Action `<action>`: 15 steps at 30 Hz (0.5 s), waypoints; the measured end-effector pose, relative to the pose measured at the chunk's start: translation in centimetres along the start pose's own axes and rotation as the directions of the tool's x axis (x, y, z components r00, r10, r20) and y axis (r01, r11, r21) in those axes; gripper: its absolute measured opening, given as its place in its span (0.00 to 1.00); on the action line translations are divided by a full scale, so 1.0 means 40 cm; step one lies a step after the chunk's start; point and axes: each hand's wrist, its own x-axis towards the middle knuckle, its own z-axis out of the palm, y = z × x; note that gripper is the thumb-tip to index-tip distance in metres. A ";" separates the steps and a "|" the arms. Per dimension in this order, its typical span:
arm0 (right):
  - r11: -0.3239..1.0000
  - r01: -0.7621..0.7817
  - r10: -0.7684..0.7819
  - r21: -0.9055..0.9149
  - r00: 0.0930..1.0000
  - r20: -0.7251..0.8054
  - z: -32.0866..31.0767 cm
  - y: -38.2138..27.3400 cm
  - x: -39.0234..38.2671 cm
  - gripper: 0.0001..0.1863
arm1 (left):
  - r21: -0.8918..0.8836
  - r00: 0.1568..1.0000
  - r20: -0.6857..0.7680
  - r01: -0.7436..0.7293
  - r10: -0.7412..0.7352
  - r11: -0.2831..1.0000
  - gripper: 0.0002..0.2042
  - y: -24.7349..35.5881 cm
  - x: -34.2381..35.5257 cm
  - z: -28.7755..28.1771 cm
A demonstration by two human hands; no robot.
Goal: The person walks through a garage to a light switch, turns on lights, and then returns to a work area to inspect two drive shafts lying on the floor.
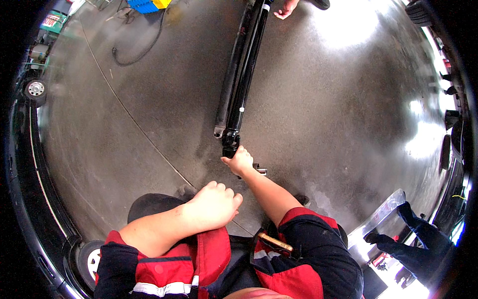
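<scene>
Two long black drive shafts lie side by side, running away from me toward the top of the view. The glossy drive shaft (pixel 247 74) has a universal joint (pixel 230 137) at its near end. My right hand (pixel 240 162) is wrapped round that end, just below the joint. Left of it, the duller drive shaft (pixel 229 84) ends in a small eye. A short metal cylinder (pixel 261 171) shows beside my right wrist, partly hidden. In front of my body, my left hand (pixel 214 205) is closed in a fist, apart from both shafts, with nothing visible in it.
Another person's hand (pixel 286 10) is beside the shafts' far end. A black hose (pixel 144 57) trails from a blue and yellow box (pixel 148 5) on the concrete floor (pixel 164 109). A dark car (pixel 37 199) stands at left. Someone in dark trousers (pixel 420 239) is at lower right.
</scene>
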 end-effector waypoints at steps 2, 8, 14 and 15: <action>1.000 0.004 -0.004 -0.009 1.000 -0.003 0.003 -0.005 -0.002 0.42 | -0.003 1.000 -0.007 -0.002 0.002 1.000 0.14 0.000 0.002 -0.002; 0.999 0.001 -0.002 -0.033 1.000 -0.013 0.008 -0.014 -0.003 0.41 | -0.004 1.000 -0.017 -0.001 0.000 1.000 0.14 0.008 0.002 0.003; 0.999 -0.013 0.012 -0.048 1.000 -0.017 0.008 -0.012 -0.005 0.42 | -0.002 0.999 -0.034 0.016 -0.016 1.000 0.14 0.015 -0.003 0.004; 0.999 -0.008 0.007 -0.053 1.000 -0.017 0.007 -0.012 -0.004 0.42 | -0.010 0.999 -0.043 0.013 -0.013 1.000 0.14 0.016 -0.003 0.003</action>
